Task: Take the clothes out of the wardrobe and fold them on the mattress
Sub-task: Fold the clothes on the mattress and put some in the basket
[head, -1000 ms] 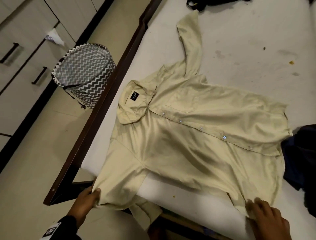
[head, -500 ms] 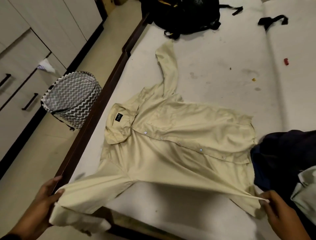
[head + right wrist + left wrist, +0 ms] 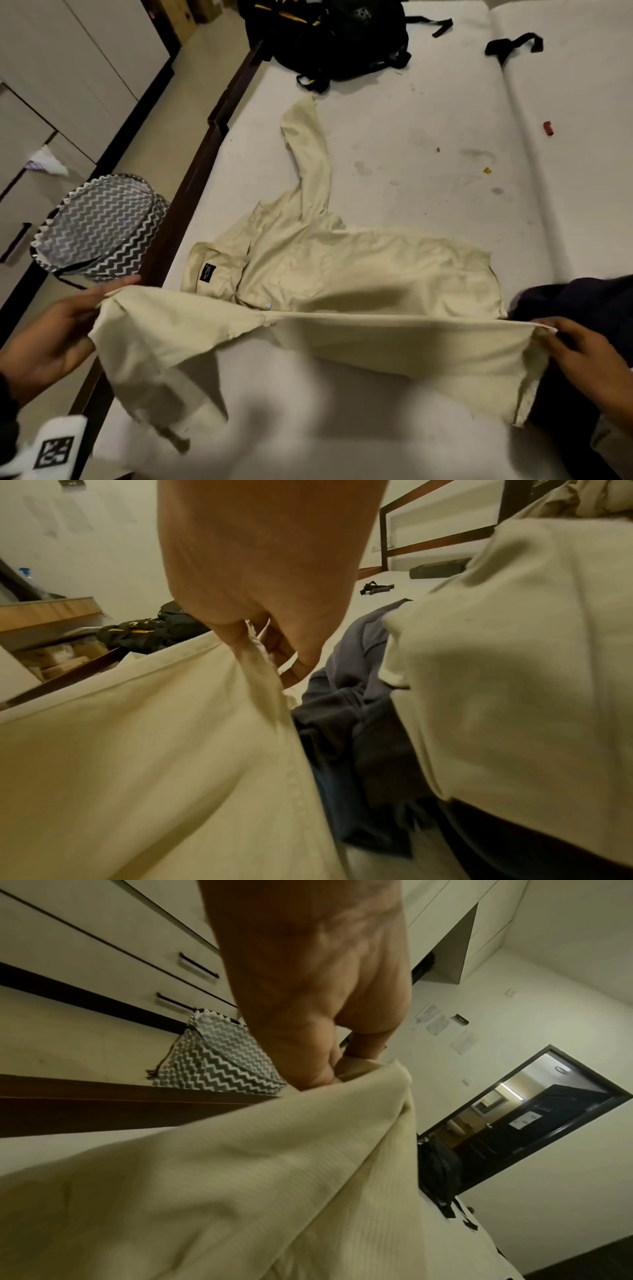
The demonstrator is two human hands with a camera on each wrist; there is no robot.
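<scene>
Now left hand point(image 3: 51, 346) and right hand point(image 3: 589, 363) both pinch shirt point(image 3: 342, 270); dark clothes point(image 3: 582, 301) touching its right side, backpack point(image 3: 335, 37) far on mattress point(image 3: 428, 137).

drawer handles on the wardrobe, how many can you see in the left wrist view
2. The upper handle sits left of the left hand; the lower handle is on the drawer beneath it, just above the zigzag basket. The hand may hide others.

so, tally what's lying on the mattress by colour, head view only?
Cream: 1, the shirt, both hands gripping its near edge
Black: 2, backpack, loose strap
Dark navy: 1, garment pile
Red: 1, small object
Total: 5
</scene>
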